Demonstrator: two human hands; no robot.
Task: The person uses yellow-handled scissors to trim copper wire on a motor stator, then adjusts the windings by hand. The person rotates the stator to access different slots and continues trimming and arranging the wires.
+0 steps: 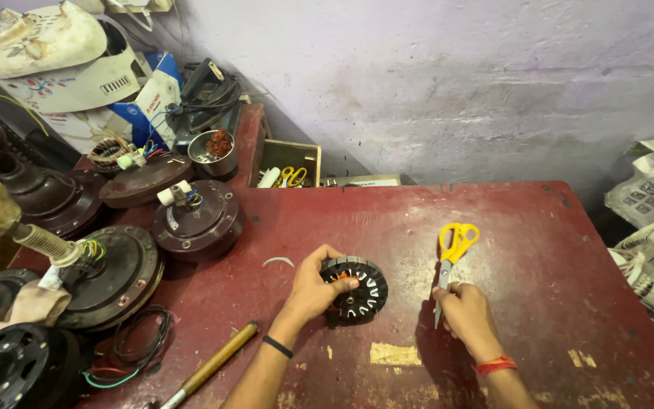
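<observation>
Worn red-painted metal tabletop (pixel 539 250) fills centre frame. Black slotted round stator core (pixel 356 288) lies flat at lower centre — left hand (pixel 310 291) clasps its left rim, fingers curled over. Yellow-handled scissors (pixel 452 261) lie right of it, long axis near-vertical — right hand (pixel 467 314) fingertips pressed on the blade tip.

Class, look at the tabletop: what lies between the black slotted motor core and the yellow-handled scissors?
Nothing: in the head view, only bare red table shows between the core, held by the left hand, and the scissors, touched by the right hand.
</observation>
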